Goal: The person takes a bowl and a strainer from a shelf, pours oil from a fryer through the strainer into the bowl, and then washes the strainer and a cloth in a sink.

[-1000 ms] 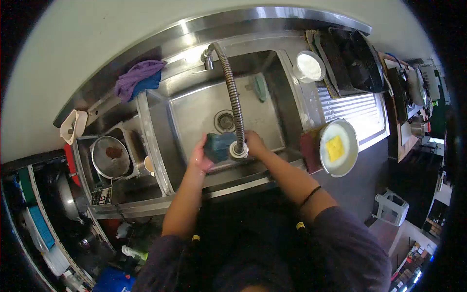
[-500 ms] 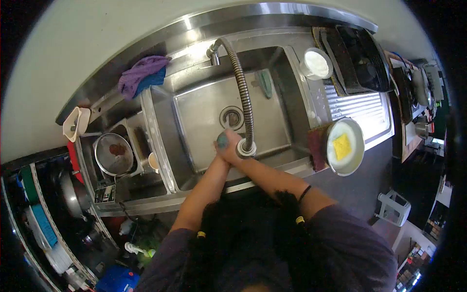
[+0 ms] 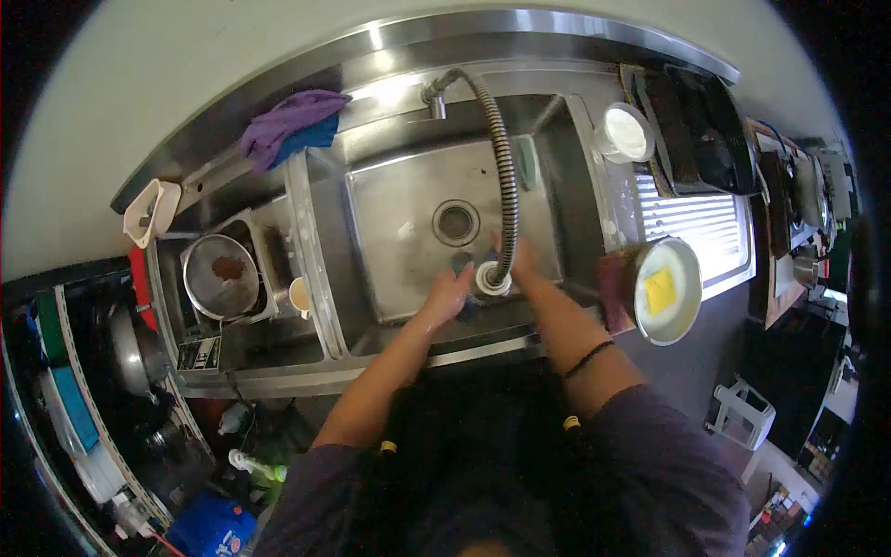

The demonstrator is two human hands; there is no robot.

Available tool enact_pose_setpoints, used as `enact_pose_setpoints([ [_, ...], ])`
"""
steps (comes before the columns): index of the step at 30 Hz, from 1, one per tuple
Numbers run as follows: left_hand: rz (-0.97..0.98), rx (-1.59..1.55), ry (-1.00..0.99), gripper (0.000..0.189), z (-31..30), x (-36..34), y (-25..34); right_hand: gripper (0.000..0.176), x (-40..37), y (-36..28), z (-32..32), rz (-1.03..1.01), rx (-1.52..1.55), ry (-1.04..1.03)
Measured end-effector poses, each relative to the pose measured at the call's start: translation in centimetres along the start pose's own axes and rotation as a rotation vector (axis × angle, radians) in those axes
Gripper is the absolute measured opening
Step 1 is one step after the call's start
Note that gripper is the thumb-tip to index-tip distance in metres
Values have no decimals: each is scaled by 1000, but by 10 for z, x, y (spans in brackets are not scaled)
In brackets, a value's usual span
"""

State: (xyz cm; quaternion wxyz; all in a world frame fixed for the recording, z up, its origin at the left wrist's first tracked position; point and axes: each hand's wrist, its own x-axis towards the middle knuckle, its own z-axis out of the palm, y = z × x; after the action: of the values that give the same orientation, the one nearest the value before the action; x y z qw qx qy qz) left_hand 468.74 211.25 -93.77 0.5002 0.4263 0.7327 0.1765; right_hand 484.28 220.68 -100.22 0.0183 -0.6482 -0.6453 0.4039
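Observation:
Both my hands are low over the large sink basin, one on each side of the white faucet head. My left hand is closed on a dark bluish thing, which shows between the hands and beneath the faucet head. Its kind cannot be made out. My right hand is smeared by motion, and the flexible metal hose partly covers its fingers. Just beyond the hands lies the round drain. A grey-green pad or cloth rests against the basin's right side.
At right, a white bowl holds suds and a yellow sponge. Behind it stands a white container. Purple cloth lies on the left ledge. The smaller left sink contains a round metal strainer and a cup.
My hands were together left of the faucet head; now they are apart on either side of it. The right hand moved right. The whole view shifted slightly.

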Motion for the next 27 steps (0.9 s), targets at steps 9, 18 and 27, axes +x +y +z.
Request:
enact_pose_setpoints([
  [9, 173, -347, 271, 22, -84, -32, -38, 40, 14, 23, -53, -250, -41, -115],
  [18, 96, -85, -11, 33, -102, -84, -21, 32, -43, 1, -100, -548, 40, -441],
  [27, 362, -257, 434, 45, -107, -16, -42, 35, 6, -34, -127, -479, 58, -302],
])
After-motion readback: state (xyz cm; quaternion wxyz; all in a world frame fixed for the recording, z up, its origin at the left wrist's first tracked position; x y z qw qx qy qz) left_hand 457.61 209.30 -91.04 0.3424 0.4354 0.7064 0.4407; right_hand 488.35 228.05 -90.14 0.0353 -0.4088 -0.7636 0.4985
